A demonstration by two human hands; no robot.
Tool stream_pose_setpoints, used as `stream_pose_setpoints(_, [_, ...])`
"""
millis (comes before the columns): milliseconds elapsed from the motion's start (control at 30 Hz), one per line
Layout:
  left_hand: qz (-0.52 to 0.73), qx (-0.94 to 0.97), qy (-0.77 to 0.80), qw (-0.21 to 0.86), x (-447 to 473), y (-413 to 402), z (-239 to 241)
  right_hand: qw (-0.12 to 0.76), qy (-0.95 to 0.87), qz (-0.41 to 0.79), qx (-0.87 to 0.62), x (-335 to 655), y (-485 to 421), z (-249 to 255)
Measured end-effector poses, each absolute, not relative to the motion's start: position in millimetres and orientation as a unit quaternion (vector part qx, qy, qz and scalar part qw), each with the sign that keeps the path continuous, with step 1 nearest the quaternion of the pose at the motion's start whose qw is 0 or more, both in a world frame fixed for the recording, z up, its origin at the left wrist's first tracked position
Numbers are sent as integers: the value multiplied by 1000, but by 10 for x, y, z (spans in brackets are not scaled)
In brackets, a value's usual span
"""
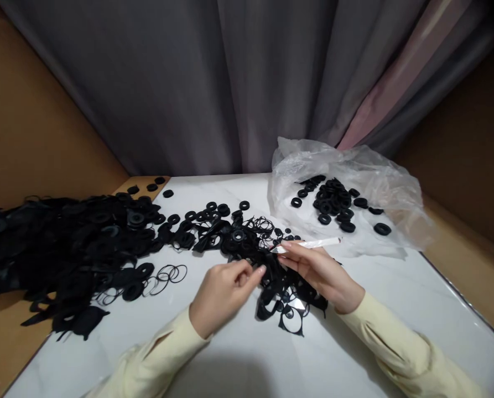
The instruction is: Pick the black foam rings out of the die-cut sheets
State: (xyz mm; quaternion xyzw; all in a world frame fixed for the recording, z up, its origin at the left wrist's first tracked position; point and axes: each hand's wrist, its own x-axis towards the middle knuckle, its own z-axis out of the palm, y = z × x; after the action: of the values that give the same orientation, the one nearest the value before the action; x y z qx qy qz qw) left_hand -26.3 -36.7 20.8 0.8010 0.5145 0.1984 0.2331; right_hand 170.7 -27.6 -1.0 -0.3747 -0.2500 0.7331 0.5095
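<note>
We are reaching both forearms in from the near edge of the white table, pale yellow sleeves angling inward so that our hands are nearly meeting above its middle. Our left hand is resting low, back turned up, while our right hand is coming in from the other side with its fingers pointing inward.

The left is curling into a loose fist, thumb and forefinger drawing close together at the edge of the black scraps; we cannot tell whether anything is sitting between those tips. The right is closing narrowly around a white pen-like tool, pinching it near its pointed end, which is facing left over the scraps.

The tool is looking slim and straight, lying almost level, with its blunt end jutting out toward the clear plastic bag. The scraps are lying tangled between and beneath our hands, matt black, and some pieces are showing large round cut-outs. Beyond them, thick black rings are scattering across the table. A big dark heap is spreading at left, and more rings are gathering inside the bag at right.
</note>
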Motion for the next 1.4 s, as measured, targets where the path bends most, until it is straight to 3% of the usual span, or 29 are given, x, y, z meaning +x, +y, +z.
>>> stream_pose_setpoints(167, [241, 729, 535, 352, -137, -385, 41, 517, -345, 676, -396, 1660, -315, 139])
stream_pose_setpoints(367, [292, 620, 478, 550, -123, -307, 162, 481, -502, 526, -490, 1710, -261, 399])
stream_pose_setpoints(467, [343, 545, 477, 599, -197, -290, 199, 462, -534, 474, -526, 1737, -217, 447])
stream_pose_setpoints(533, [373, 509, 477, 612, -240, -277, 196, 452, -538, 474, -531, 1744, -202, 417])
stream_pose_setpoints(733, [290, 326, 410, 801, -219, -227, 161, 479, -499, 496, -525, 1793, -275, 222])
stream_pose_setpoints(1033, [330, 198, 338, 859, -205, -109, 60, 428, -442, 644, -455, 1839, -463, 26])
stream_pose_setpoints(1233, [286, 247, 302, 875, -285, -78, 59, 473, -401, 670, -407, 1743, -457, -61])
stream_pose_setpoints(1400, [253, 334, 405, 813, -224, -111, 73, 465, -378, 713, -364, 1731, -458, -2])
